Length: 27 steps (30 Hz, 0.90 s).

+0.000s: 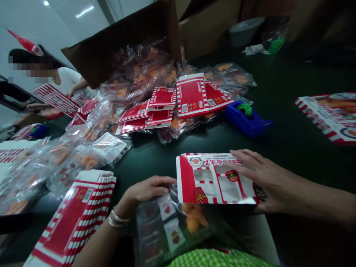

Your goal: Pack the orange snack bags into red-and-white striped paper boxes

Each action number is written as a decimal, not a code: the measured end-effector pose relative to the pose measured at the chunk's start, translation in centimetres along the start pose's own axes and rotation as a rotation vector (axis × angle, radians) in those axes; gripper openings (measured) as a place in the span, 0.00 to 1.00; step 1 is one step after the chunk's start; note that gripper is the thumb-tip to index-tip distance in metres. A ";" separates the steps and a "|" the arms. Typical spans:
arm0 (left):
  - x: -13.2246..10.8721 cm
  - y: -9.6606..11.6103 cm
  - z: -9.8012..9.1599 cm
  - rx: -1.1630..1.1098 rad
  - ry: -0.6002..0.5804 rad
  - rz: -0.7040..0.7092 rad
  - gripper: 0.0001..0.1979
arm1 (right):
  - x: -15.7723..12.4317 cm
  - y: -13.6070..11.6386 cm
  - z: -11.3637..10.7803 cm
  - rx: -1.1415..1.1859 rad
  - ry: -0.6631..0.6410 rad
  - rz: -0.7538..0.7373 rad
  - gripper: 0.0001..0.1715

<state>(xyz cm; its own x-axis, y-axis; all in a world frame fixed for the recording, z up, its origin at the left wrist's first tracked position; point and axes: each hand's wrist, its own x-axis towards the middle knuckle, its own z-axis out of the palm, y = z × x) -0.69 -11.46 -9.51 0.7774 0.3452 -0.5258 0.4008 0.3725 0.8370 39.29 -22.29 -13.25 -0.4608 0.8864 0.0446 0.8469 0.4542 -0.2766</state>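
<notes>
1. The left hand (147,189) curls with its fingers together over the upper end of a clear plastic bag (169,226), while the right hand (267,181) lies spread open on a flat red-and-white paperboard carton (217,178).
2. The glossy bag lies toward the person from the carton, its long axis running front to back, and its upper end meets the carton's near edge. The carton's long axis runs crosswise, and the left hand is the nearer to the bag.
3. Left of the carton sits a stack of striped flat cartons (72,218).
4. Beyond the carton are a blue tape dispenser (247,120) and a crinkly heap of sealed bags (139,89), spilling from a tipped corrugated cardboard box (119,44).
</notes>
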 end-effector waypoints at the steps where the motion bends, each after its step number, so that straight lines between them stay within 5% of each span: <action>1: -0.8 -0.1 -0.9 -0.029 0.112 0.008 0.20 | -0.1 0.1 -0.1 -0.011 0.013 0.006 0.57; 5: -4.1 -1.5 -3.2 -0.317 0.520 0.109 0.22 | -0.6 0.6 -0.3 -0.021 0.063 0.037 0.58; 8: -3.9 -2.7 -2.0 -0.431 0.538 0.159 0.22 | -0.3 0.5 0.1 -0.016 0.070 0.003 0.56; 14: -0.4 -3.3 0.8 -0.443 0.319 0.146 0.24 | 1.4 0.4 1.2 -0.048 0.073 -0.047 0.56; 21: -3.9 -2.5 -2.1 -0.342 0.778 0.188 0.24 | 0.5 1.2 0.8 -0.072 0.144 -0.064 0.62; 23: -4.1 -3.0 -1.9 -0.347 0.740 0.165 0.24 | 0.7 1.0 0.6 -0.076 0.145 -0.091 0.62; 27: -2.5 -3.9 -0.7 -0.375 0.460 0.201 0.23 | 2.0 0.2 0.5 -0.086 0.142 -0.138 0.62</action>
<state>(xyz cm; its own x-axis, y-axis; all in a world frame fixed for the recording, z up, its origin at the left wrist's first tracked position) -4.52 -13.15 -11.61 0.4985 0.7443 -0.4445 0.0056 0.5100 0.8602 38.39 -20.43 -13.73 -0.5368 0.8164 0.2127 0.8010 0.5724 -0.1754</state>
